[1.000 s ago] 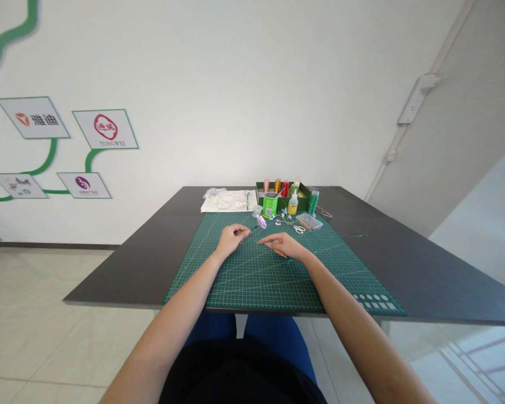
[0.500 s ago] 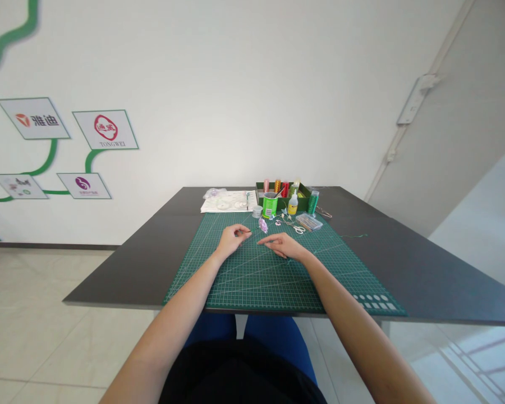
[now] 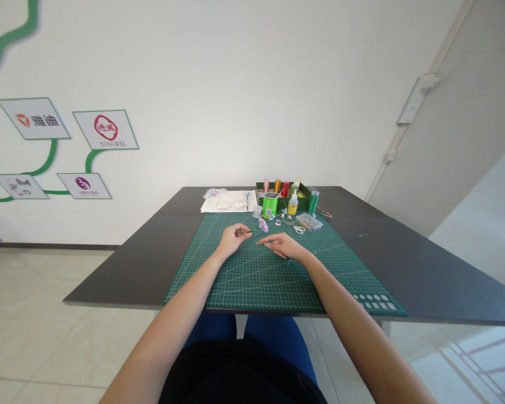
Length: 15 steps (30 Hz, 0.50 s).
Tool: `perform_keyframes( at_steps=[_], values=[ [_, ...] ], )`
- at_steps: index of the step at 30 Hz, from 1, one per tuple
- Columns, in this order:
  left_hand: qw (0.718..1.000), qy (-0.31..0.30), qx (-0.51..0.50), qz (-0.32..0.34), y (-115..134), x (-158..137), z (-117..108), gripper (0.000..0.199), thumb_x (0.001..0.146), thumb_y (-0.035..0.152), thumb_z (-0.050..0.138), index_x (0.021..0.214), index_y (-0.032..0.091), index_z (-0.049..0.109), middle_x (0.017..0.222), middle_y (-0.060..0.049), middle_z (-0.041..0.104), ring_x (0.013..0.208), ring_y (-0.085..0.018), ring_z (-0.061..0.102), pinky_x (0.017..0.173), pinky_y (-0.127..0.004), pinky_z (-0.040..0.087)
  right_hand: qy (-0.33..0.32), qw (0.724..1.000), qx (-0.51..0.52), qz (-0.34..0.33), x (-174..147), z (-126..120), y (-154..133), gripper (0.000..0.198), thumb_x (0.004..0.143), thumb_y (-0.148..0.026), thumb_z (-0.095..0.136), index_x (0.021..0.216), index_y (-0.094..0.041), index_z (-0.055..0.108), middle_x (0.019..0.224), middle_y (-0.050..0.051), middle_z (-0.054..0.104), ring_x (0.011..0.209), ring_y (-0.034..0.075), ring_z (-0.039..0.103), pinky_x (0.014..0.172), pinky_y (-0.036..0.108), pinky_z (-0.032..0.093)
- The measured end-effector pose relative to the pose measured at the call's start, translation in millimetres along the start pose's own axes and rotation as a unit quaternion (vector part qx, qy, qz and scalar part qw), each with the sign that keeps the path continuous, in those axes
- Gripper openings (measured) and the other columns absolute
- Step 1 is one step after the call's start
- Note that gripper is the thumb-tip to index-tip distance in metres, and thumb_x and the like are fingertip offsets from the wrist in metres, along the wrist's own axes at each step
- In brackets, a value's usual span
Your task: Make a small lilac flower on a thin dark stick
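Note:
Pinched between the thumb and fingers of my left hand [image 3: 233, 240] is the thin green stem of a small artificial flower [image 3: 263, 225]. Its pale purple head points right, just above my right fingertips. My right hand [image 3: 280, 245] is a short way to the right, index finger and thumb brought together toward the stem. A fine green thread [image 3: 290, 260] trails from under that hand across the green cutting mat [image 3: 252, 286]; the thread at the fingertips is too thin to see clearly.
Behind my hands stand a green can [image 3: 270, 206], a glue bottle [image 3: 293, 203], a small round tub [image 3: 257, 212] and a green box [image 3: 303, 203] of thread spools. Scissors [image 3: 298, 229] and a clear case [image 3: 309, 222] lie at right. Paper sheets [image 3: 223, 202] are at back left.
The flower has turned slightly in my left fingers, and more of its green stem shows. Both hands stay almost in the same place.

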State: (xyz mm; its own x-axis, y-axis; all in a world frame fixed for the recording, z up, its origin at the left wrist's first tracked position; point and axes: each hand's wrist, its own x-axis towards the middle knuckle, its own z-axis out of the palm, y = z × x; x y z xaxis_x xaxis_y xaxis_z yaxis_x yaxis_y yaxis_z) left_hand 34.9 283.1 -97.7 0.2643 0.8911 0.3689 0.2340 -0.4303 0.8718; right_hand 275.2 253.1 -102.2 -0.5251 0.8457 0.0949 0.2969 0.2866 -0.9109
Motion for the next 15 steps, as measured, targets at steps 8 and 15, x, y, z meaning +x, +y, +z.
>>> perform_keyframes(
  at_steps=[8, 15],
  values=[
    [1.000, 0.026, -0.005, 0.011, -1.8, 0.7, -1.2, 0.021, 0.077, 0.032, 0.075, 0.087, 0.014, 0.074, 0.081, -0.004, 0.071, 0.058, -0.011, 0.052, 0.058, -0.024, 0.040, 0.003, 1.000, 0.000, -0.002, 0.9, -0.2, 0.6, 0.054, 0.088, -0.045, 0.062, 0.124, -0.006, 0.073, 0.038, -0.011, 0.042, 0.034, 0.007, 0.032, 0.041, 0.021, 0.025],
    [0.999, 0.008, -0.039, -0.002, -0.3, 0.5, -1.3, 0.035, 0.087, 0.043, 0.065, 0.095, 0.011, 0.076, 0.078, -0.007, 0.073, 0.051, -0.012, 0.050, 0.053, -0.025, 0.040, 0.013, 1.000, -0.003, 0.000, 0.1, -0.2, -0.3, 0.055, 0.089, -0.045, 0.061, 0.125, -0.005, 0.072, 0.038, -0.010, 0.042, 0.035, 0.007, 0.032, 0.042, 0.021, 0.026]
  ],
)
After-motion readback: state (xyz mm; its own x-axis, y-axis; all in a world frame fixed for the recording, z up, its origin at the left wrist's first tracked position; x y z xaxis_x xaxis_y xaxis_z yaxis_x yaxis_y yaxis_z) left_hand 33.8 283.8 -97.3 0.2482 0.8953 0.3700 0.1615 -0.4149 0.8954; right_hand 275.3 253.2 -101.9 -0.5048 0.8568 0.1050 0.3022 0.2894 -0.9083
